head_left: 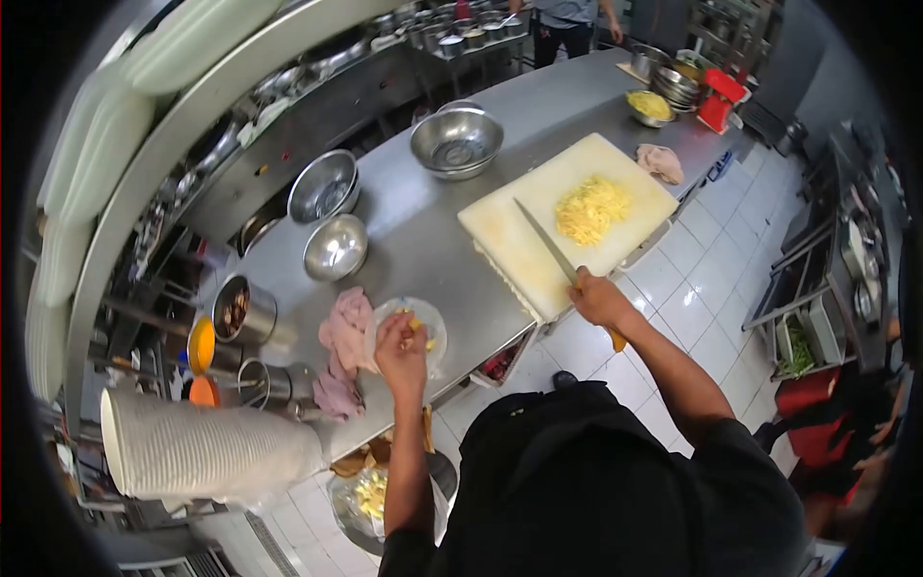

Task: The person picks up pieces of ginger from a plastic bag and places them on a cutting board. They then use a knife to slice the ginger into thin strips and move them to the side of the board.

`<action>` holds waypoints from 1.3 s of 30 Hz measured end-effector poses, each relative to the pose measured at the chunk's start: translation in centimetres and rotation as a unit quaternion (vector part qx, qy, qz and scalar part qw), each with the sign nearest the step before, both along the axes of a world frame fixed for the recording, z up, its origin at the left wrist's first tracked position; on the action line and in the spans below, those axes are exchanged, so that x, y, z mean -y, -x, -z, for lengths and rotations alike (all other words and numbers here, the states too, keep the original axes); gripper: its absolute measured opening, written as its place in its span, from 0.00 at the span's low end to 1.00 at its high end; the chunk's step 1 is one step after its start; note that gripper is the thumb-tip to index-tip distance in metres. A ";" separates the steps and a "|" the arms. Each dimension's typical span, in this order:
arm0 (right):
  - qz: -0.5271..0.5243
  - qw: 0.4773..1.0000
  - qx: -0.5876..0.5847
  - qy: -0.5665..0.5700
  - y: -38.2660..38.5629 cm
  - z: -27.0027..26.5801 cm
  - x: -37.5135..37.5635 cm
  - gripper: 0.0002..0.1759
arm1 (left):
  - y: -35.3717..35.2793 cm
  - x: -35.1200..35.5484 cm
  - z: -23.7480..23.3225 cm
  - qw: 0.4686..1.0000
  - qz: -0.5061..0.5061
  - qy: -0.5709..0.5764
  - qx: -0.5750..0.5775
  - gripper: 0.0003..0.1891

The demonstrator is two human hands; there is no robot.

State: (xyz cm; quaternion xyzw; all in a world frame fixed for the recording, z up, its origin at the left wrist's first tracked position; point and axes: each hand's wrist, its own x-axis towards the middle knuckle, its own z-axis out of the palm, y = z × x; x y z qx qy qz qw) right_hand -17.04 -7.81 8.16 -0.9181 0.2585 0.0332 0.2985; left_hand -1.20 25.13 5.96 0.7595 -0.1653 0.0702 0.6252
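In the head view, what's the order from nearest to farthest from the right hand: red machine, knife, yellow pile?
1. Knife, held in the right hand
2. Yellow pile, on the cutting board
3. Red machine, toward the table's far right end

A lane of grey steel tabletop (413, 255) runs between the round silver metal bowls (457, 144) and the thick white rectangular cutting board (500, 219). The long steel knife blade (546, 238) slants across the way to the shredded yellow mound (591, 210). Crumpled pink cloth (346, 327) crowds the round translucent plastic dish (435, 327).
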 end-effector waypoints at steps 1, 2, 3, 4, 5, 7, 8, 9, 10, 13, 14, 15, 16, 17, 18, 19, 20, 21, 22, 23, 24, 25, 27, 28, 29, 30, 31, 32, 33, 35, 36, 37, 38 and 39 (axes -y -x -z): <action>0.003 1.000 0.004 0.013 -0.1 0.2 -0.1 0.21 | 0.4 1.3 0.0 1.000 0.025 -0.009 0.014 0.15; 0.004 1.000 0.010 0.010 0.0 0.3 0.1 0.21 | 1.0 2.8 0.2 0.998 0.047 -0.019 0.027 0.16; 0.002 1.000 0.013 0.005 0.1 0.3 0.0 0.21 | 1.8 3.9 0.6 0.997 0.067 -0.030 0.038 0.16; -0.003 1.000 0.017 0.001 0.2 0.4 -0.1 0.20 | 2.8 5.0 1.0 0.995 0.083 -0.044 0.035 0.16; 0.003 1.000 0.022 0.001 0.3 0.9 0.0 0.20 | 3.7 6.6 1.3 0.993 0.097 -0.056 0.035 0.16; -0.009 0.999 0.037 -0.007 0.6 1.3 0.4 0.19 | 4.4 9.7 1.9 0.989 0.119 -0.075 0.043 0.17; -0.015 0.999 0.042 -0.012 0.7 1.4 0.7 0.19 | 4.6 11.1 2.3 0.987 0.128 -0.084 0.049 0.17; -0.020 0.999 0.045 -0.018 0.7 1.2 1.0 0.18 | 5.0 12.5 2.5 0.985 0.136 -0.094 0.053 0.17; -0.028 0.998 0.055 -0.023 0.9 1.2 1.3 0.18 | 5.3 13.9 2.2 0.984 0.141 -0.093 0.053 0.17; -0.049 0.994 0.085 -0.050 0.7 1.6 2.5 0.17 | 4.7 18.5 1.5 0.981 0.145 -0.110 0.059 0.17; -0.052 0.993 0.090 -0.057 0.7 1.7 2.9 0.18 | 4.6 19.9 1.4 0.981 0.139 -0.120 0.065 0.17; -0.057 0.992 0.094 -0.061 0.8 1.5 3.4 0.18 | 4.4 21.2 1.4 0.980 0.133 -0.128 0.070 0.17; -0.063 0.991 0.097 -0.065 0.9 1.4 4.0 0.18 | 4.3 22.2 1.4 0.980 0.127 -0.135 0.075 0.16; -0.070 0.991 0.091 -0.069 1.0 1.3 4.6 0.18 | 4.4 23.1 1.5 0.980 0.120 -0.141 0.079 0.16; -0.074 0.991 0.082 -0.073 1.2 1.1 5.1 0.19 | 4.5 24.0 1.8 0.980 0.111 -0.146 0.082 0.15; -0.079 0.991 0.071 -0.076 1.3 0.8 5.6 0.19 | 4.4 24.5 2.5 0.977 0.101 -0.163 0.092 0.14; -0.085 0.991 0.058 -0.080 1.5 0.7 6.0 0.19 | 4.3 24.8 3.4 0.973 0.092 -0.169 0.124 0.14; -0.093 0.990 0.055 -0.093 1.5 1.0 6.3 0.20 | 3.9 24.9 4.6 0.968 0.083 -0.176 0.156 0.14; -0.099 0.989 0.057 -0.096 1.6 1.1 6.6 0.20 | 3.8 24.9 4.7 0.962 0.074 -0.182 0.189 0.13; -0.104 0.988 0.060 -0.099 1.6 1.2 6.8 0.20 | 3.9 24.8 4.8 0.968 0.074 -0.170 0.171 0.12; -0.107 0.987 0.064 -0.102 1.7 1.1 6.9 0.20 | 4.0 24.9 4.6 0.974 0.071 -0.161 0.144 0.12; -0.109 0.986 0.057 -0.109 1.9 1.0 6.8 0.20 | 4.1 25.0 4.4 0.979 0.068 -0.152 0.117 0.11; -0.111 0.986 0.044 -0.119 2.1 0.6 6.8 0.19 | 4.4 25.1 3.4 0.981 0.067 -0.149 0.101 0.10; -0.113 0.985 0.044 -0.125 2.1 0.5 6.9 0.19 | 4.4 25.2 3.6 0.983 0.068 -0.139 0.093 0.10; -0.115 0.984 0.044 -0.130 2.1 0.4 6.8 0.19 | 4.4 25.3 3.6 0.985 0.069 -0.129 0.086 0.09; -0.117 0.983 0.044 -0.137 2.1 0.4 6.7 0.19 | 4.4 25.2 3.7 0.987 0.070 -0.120 0.079 0.09; -0.115 0.982 0.044 -0.140 2.1 0.5 6.7 0.19 | 4.3 25.1 3.8 0.987 0.079 -0.117 0.079 0.09; -0.115 0.982 0.041 -0.142 2.2 0.5 6.6 0.19 | 4.3 24.9 3.9 0.987 0.084 -0.112 0.076 0.09; -0.120 0.982 0.038 -0.138 2.0 0.4 6.9 0.18 | 4.3 25.0 4.0 0.988 0.085 -0.102 0.076 0.08; -0.127 0.982 0.040 -0.131 1.9 0.4 7.1 0.18 | 3.9 24.9 4.4 0.985 0.083 -0.111 0.100 0.08; -0.132 0.982 0.040 -0.131 2.0 0.3 7.0 0.17 | 4.0 24.6 4.5 0.983 0.081 -0.119 0.111 0.08; -0.134 0.982 0.035 -0.131 2.0 0.1 6.8 0.17 | 4.2 24.4 4.5 0.986 0.081 -0.114 0.090 0.07; -0.136 0.982 0.032 -0.128 1.9 -0.3 6.9 0.17 | 4.2 24.5 4.4 0.988 0.082 -0.107 0.073 0.07; -0.137 0.982 0.028 -0.125 1.9 -0.6 7.0 0.17 | 4.2 24.7 4.3 0.990 0.083 -0.098 0.054 0.07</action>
